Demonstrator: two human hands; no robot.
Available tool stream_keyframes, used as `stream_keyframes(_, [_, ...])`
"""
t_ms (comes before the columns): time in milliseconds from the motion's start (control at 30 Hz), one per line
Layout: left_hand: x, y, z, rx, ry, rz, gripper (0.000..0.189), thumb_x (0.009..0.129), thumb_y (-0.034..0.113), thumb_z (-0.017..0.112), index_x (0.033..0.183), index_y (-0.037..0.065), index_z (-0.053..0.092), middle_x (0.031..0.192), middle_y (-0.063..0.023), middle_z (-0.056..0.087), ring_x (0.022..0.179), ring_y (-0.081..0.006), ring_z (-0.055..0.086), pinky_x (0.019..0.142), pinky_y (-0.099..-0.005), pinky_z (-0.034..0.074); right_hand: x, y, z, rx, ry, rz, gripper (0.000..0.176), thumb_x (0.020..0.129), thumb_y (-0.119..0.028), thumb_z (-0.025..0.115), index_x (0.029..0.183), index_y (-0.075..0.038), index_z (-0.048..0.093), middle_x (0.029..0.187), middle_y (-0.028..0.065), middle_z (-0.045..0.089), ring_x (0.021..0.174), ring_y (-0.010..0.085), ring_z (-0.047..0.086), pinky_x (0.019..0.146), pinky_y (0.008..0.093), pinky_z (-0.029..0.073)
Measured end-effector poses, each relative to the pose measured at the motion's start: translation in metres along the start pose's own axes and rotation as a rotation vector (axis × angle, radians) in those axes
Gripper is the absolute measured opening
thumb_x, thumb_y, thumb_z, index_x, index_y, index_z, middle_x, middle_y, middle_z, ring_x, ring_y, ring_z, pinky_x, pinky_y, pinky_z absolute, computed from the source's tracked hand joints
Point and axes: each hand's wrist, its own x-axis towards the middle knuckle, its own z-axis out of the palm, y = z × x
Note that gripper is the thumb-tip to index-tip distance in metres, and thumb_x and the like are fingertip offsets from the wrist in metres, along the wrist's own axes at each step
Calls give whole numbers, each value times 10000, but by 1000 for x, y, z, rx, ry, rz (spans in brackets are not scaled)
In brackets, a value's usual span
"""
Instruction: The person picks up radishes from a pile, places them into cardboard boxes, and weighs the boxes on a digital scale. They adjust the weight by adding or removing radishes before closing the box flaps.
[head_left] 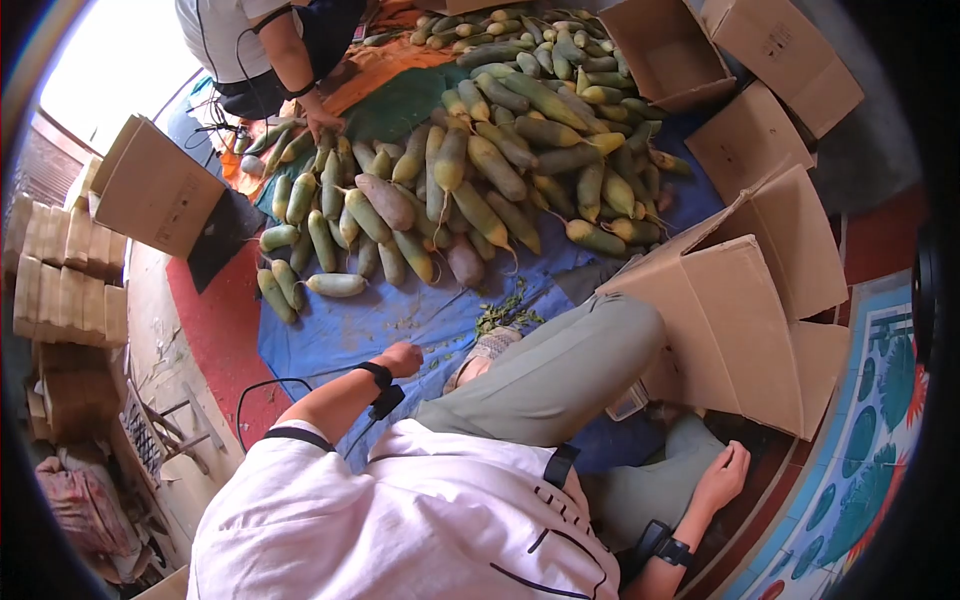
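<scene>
Hands lie idle, neither one holding anything. The left hand (400, 358), at lower centre-left, is curled into a loose fist with its knuckles on the blue tarp (320, 345); nothing shows inside it. The right hand (725, 475), at lower right, lies slack on the thigh with its fingers loosely bent and empty, just beside the open box (740, 320).

Ahead of the left hand are a few green leaves (505, 315) on the tarp, then a pale gourd (335, 285) lying apart at the near edge of the pile. The pile of gourds (480, 170) fills the upper middle of the frame, well beyond both hands. More boxes (745, 140) stand open at upper right. At upper left another person's hand (322, 122) touches the far side of the pile.

This looks like a pause between picks in sorting or boxing the gourds. Taking one would call for a forward lean and an opened left hand, since even the nearest gourd is out of easy reach, and then a carry across the legs to the box.
</scene>
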Motion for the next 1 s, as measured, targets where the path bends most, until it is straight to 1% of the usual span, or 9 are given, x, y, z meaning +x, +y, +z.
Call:
stream_keyframes(133, [-1, -12, 6, -67, -39, -58, 292, 734, 103, 539, 1006, 113, 645, 818, -105, 673, 751, -219, 654, 709, -335, 504, 0, -5, -1, 2, 22, -4, 128, 892, -89, 473, 919, 3, 558, 893, 157, 565, 837, 341, 558, 726, 402, 450])
stream_keyframes(200, [-4, -12, 5, -100, -79, -124, 318, 766, 157, 501, 1049, 140, 645, 1065, -142, 630, 1012, -324, 579, 870, -380, 458, 1, -7, -1, 2, 27, -8, 126, 890, -89, 474, 919, -1, 560, 893, 154, 566, 838, 339, 560, 726, 400, 451])
stream_keyframes(300, [0, -23, 12, 13, -29, -77, 319, 780, 196, 517, 1070, 152, 641, 1088, -145, 623, 1038, -322, 568, 897, -372, 447, 2, -8, -1, 3, 30, -15, 124, 887, -91, 476, 920, -7, 561, 896, 147, 569, 842, 336, 562, 726, 395, 453])
stream_keyframes(500, [16, -64, 37, 34, -19, 48, 318, 789, 221, 525, 1078, 152, 640, 1093, -151, 620, 1038, -326, 569, 902, -381, 445, 5, -17, -3, 18, 37, -39, 116, 875, -81, 491, 928, -11, 567, 907, 140, 574, 856, 328, 565, 732, 387, 458])
stream_keyframes(633, [5, -50, 24, 73, -12, 78, 319, 801, 217, 510, 1080, 129, 637, 1085, -156, 620, 999, -333, 584, 893, -379, 452, 7, -12, 1, 35, 81, -32, 114, 869, -90, 503, 930, -25, 575, 912, 137, 581, 863, 326, 567, 740, 391, 462])
stream_keyframes(733, [1, -43, 12, -97, -11, 169, 312, 816, 204, 483, 1068, 102, 637, 1061, -156, 628, 965, -335, 596, 878, -377, 461, 10, -8, 3, 26, 99, -24, 106, 864, -91, 506, 919, -30, 573, 906, 130, 584, 863, 321, 568, 738, 389, 462])
stream_keyframes(867, [-19, -17, -9, -251, 54, 62, 281, 825, 137, 457, 1027, 73, 641, 1023, -150, 641, 929, -333, 608, 829, -373, 484, 14, -15, -4, 67, 117, -33, 99, 860, -86, 502, 905, -30, 571, 895, 121, 584, 847, 314, 571, 728, 381, 464])
stream_keyframes(933, [-13, -31, -8, 308, 191, 390, 266, 823, 120, 454, 1012, 63, 633, 998, -165, 640, 904, -335, 613, 799, -389, 493, 16, -17, -4, 90, 140, -25, 102, 861, -85, 499, 903, -28, 571, 892, 122, 583, 843, 314, 571, 731, 380, 464])
stream_keyframes(1000, [-1, -54, -1, 145, 170, 419, 251, 828, 141, 457, 998, 62, 623, 960, -183, 635, 896, -338, 609, 783, -413, 492, 16, -19, -5, 118, 145, -19, 104, 859, -83, 500, 904, -25, 573, 891, 123, 584, 843, 311, 571, 735, 378, 463])
